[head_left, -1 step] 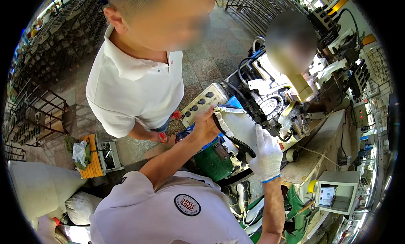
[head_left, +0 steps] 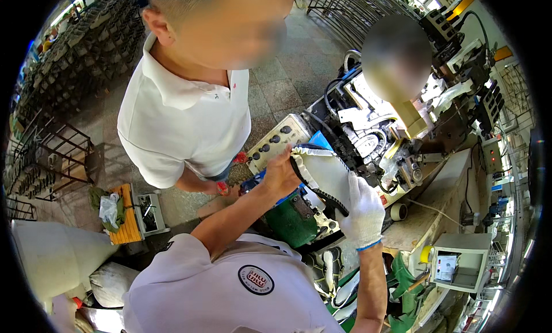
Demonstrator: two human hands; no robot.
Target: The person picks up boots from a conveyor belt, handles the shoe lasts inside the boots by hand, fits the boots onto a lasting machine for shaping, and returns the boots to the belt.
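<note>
While holding a pale piece with dark toothed edging (head_left: 329, 173) up near the middle of the view, and taking that piece as the hub of the clock, has the bare left hand (head_left: 280, 173) closed on its nine o'clock edge, with fingers wrapped toward the gathered white rim. At four o'clock, has the right hand (head_left: 365, 212), in a white knitted glove with a blue cuff, laid against the opposite edge, with fingers straight and pointing toward twelve. Cannot tell the placement of the right thumb, nor the firmness of that hold. Wears a white shirt (head_left: 230, 287) with a round badge, spread below toward seven. Just beyond the piece, at twelve, shows a bit of blue (head_left: 320, 140); at ten, a cream control box (head_left: 282, 138) with black knobs; at two, a cluttered metal machine (head_left: 368, 140). Near the right hand, at four, shows a pale roll (head_left: 398, 211), and farther along the same line, a grey cabinet (head_left: 463, 241) beside a yellow roll (head_left: 426, 254). Toward seven, below the piece, shows a rounded green housing (head_left: 290, 221); at six, dark-and-white shoes (head_left: 329, 270); at five, crumpled green material (head_left: 404, 275). Well apart at ten, shows a co-worker in a white polo shirt (head_left: 184, 114), and toward nine, an orange slatted top (head_left: 122, 226) bearing a white bag (head_left: 109, 209).
</note>
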